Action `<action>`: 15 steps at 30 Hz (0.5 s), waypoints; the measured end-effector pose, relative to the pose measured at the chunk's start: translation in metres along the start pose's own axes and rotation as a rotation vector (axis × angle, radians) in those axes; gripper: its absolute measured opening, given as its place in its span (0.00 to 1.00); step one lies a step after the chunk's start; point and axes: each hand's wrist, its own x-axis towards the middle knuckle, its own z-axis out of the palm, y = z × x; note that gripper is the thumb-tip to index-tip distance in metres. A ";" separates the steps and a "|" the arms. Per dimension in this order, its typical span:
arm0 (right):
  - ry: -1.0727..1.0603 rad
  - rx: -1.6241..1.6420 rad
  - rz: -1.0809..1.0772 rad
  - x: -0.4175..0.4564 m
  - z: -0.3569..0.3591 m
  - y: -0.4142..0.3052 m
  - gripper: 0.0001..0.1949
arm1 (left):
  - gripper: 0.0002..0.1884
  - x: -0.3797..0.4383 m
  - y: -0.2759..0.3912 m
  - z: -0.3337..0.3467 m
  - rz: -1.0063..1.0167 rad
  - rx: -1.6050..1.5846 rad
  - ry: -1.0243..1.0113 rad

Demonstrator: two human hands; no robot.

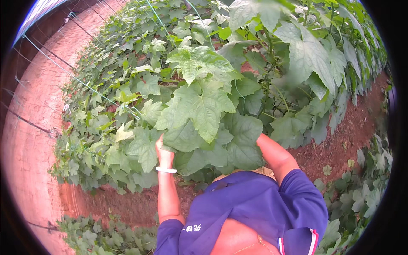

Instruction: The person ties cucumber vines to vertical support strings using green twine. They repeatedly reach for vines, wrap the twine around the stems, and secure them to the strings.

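Observation:
Broad lobed leaves of a climbing vine fill the space before my chest. My left hand, with a white bangle at the wrist, reaches up into the left edge of these leaves; its fingers are mostly hidden, so I cannot tell what they hold. On the other side, my right forearm goes in behind a large dark green leaf, and the right hand is fully covered by foliage. Thin green twine runs down among the leaves above the hands, and another green string slants in from the upper left.
Dense vines rise at the upper right, with large leaves close by. Reddish soil shows between the rows. Along the left stands a pale reddish wall with wires in front. Another row of plants grows at the lower left.

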 end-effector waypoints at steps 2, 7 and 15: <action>0.009 -0.024 -0.021 -0.003 0.002 0.003 0.20 | 0.08 0.001 0.068 0.035 0.150 -0.016 0.236; 0.026 -0.052 -0.083 -0.005 0.004 0.009 0.21 | 0.10 0.006 0.146 0.116 0.371 -0.028 0.000; 0.032 -0.057 -0.182 -0.001 0.009 0.001 0.23 | 0.11 0.064 0.128 0.156 0.341 0.072 -0.033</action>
